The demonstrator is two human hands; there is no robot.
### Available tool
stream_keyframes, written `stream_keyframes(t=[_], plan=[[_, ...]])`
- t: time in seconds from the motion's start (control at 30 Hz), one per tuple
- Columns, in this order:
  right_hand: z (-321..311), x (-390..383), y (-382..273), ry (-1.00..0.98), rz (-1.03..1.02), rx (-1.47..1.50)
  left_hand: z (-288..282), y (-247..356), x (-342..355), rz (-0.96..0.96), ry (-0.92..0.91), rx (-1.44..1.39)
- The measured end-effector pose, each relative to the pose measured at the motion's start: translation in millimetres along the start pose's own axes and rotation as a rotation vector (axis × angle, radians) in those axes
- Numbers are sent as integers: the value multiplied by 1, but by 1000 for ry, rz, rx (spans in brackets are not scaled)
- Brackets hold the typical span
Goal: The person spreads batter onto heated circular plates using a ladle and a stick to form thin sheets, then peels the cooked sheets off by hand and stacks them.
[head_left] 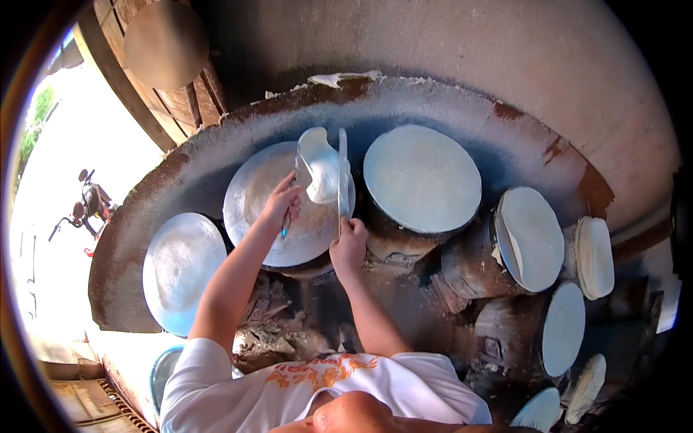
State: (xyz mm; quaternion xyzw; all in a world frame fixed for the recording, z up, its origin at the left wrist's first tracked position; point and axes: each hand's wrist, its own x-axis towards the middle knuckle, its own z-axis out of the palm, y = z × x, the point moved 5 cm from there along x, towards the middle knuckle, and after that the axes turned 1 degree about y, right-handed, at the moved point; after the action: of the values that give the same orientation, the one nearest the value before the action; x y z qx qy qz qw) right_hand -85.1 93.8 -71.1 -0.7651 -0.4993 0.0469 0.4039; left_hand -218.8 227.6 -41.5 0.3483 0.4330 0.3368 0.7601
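Note:
My right hand (pixel 349 245) is closed on the handle of a long, flat, pale spatula (pixel 343 169), its blade pointing away from me over a round griddle (pixel 256 191). My left hand (pixel 282 202) is closed around a thin tool (pixel 284 231) with a teal end, left of the spatula. Between the two tools is a glossy white piece of batter or thin dough (pixel 323 169), at the griddle's far right part. It reaches past the far rim. Whether the left tool touches the white piece, I cannot tell.
Right of this griddle is one covered by a round white sheet (pixel 422 177). A bare griddle (pixel 184 270) stands at left. Farther right, another griddle carries a partly lifted flatbread (pixel 530 238), beside stacked flatbreads (pixel 595 258). A rough curved ledge (pixel 498 112) runs behind. Firewood (pixel 278 343) lies near me.

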Motion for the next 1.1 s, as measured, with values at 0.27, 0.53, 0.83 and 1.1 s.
stream_keyframes(t=[0.27,0.53,0.83,1.1], plan=[[19,28,-32,29,-139,33,-47,31,5,91,56,69],[46,35,-42,-11,-176,-44,-85,17,3,206,221,363],[62,43,-57,-47,-206,-47,-123,16,-65,171,328,81],[58,38,-41,-45,-260,-63,-104,-16,-121,-80,-480,-1519]])
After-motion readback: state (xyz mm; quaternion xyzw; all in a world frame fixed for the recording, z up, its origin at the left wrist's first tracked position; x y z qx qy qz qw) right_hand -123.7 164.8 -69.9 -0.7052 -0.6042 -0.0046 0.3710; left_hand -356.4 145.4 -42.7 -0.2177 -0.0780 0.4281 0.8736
